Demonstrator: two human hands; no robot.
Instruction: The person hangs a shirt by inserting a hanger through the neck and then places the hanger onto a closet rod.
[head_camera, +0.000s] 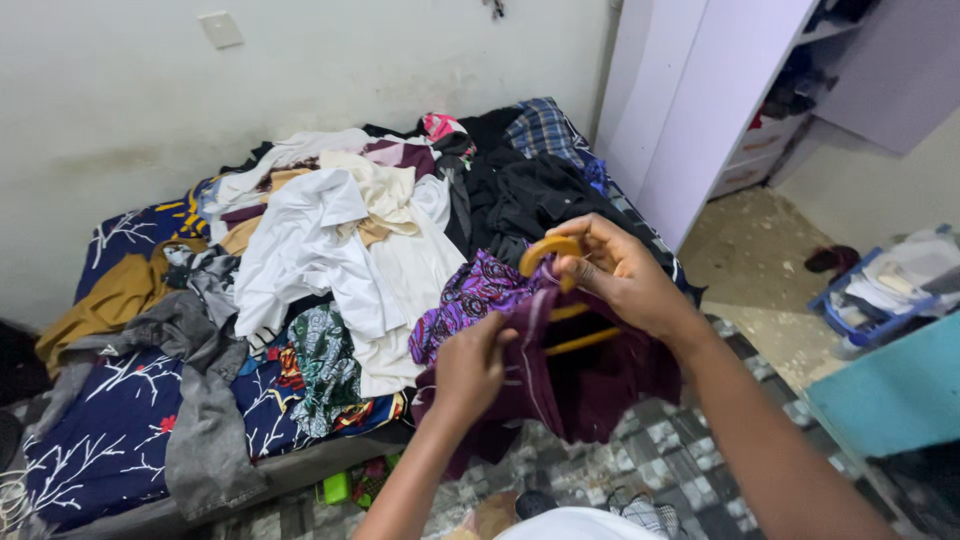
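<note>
My right hand (620, 275) grips the hook and neck of a yellow-orange plastic hanger (560, 300) held in front of me. A dark maroon garment (580, 385) hangs from that hanger and droops below it. My left hand (470, 365) pinches the maroon cloth at its left shoulder, just beside the hanger's arm. Both hands are raised over the front edge of a bed (90, 460) with a navy floral sheet. A purple patterned cloth (465, 300) lies on the bed right behind my left hand.
A heap of clothes covers the bed: white shirts (320, 250), black garments (530, 195), a grey piece (195, 400), a mustard one (105, 305). A lilac wardrobe (700, 110) stands at the right. A blue basket (880, 300) sits on the floor beside a turquoise surface (890, 395).
</note>
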